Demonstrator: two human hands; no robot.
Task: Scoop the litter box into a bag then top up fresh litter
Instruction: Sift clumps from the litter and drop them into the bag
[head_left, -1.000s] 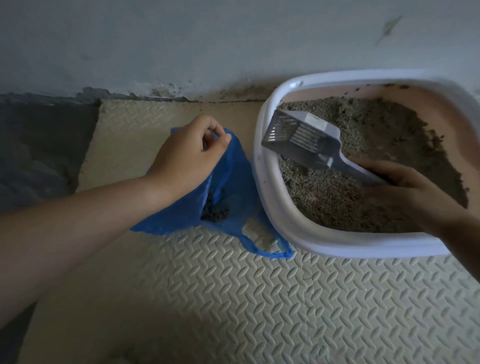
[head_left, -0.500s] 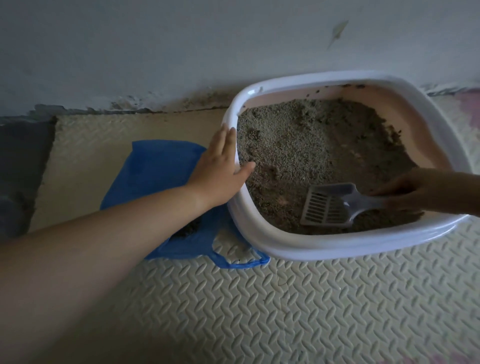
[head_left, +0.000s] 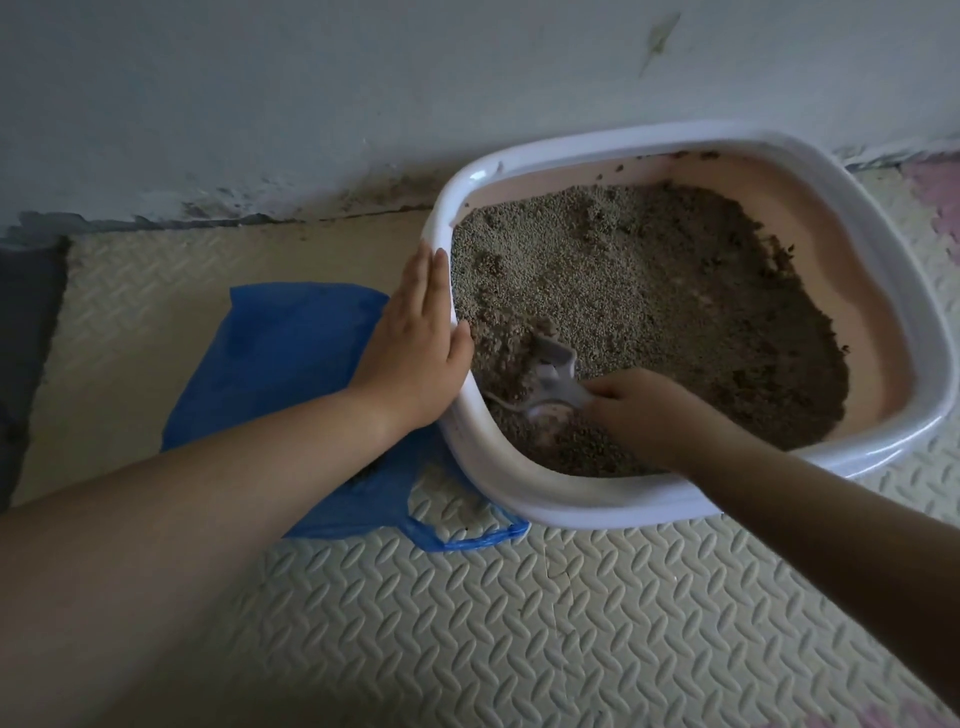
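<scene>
The left hand (head_left: 415, 358) lies flat, fingers straight and together, pressed against the outer left wall of the litter box (head_left: 571, 501), thumb over its rim. The right hand (head_left: 639, 410) curls round the handle of the grey scoop (head_left: 556, 374), whose head is dug into the litter (head_left: 649, 291). A blue bag (head_left: 280, 353) lies flat beside the box on the cream tread-patterned floor mat (head_left: 571, 623), below a scuffed pale wall (head_left: 311, 104).
</scene>
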